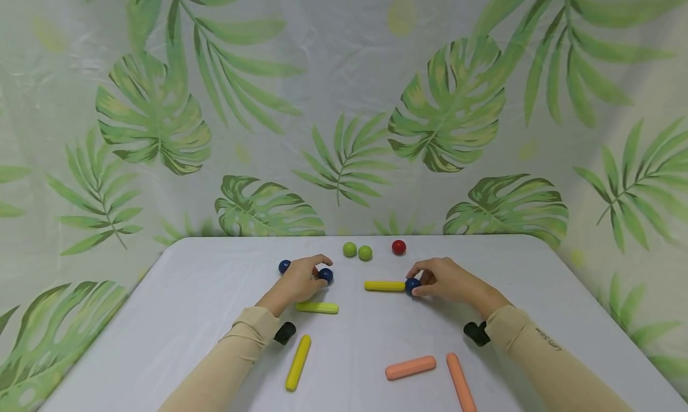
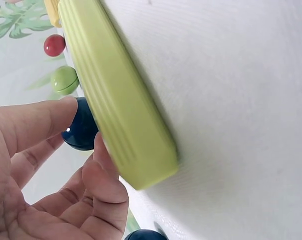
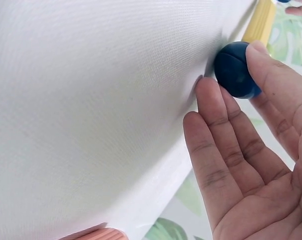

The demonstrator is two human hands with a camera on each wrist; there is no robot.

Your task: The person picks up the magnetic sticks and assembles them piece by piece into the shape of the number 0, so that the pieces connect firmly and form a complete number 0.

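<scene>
My right hand [image 1: 443,280] pinches a dark blue ball [image 1: 412,286] between thumb and fingers. That ball is at the right end of a yellow stick [image 1: 384,286]; in the right wrist view the stick [image 3: 259,22] appears just beyond the ball [image 3: 235,70]. My left hand [image 1: 298,279] curves around another blue ball [image 1: 325,275], thumb beside it. A gap shows between the index finger and this ball in the head view. A light green ridged stick [image 2: 118,100] lies just below that hand. Partly behind the left hand is a third blue ball [image 1: 284,267].
Two green balls [image 1: 350,249] and a red ball [image 1: 399,247] sit near the white table's far edge. Closer in lie a yellow stick [image 1: 298,363] on the left and two salmon sticks [image 1: 411,368] on the right. A leaf-patterned sheet [image 1: 344,101] hangs behind.
</scene>
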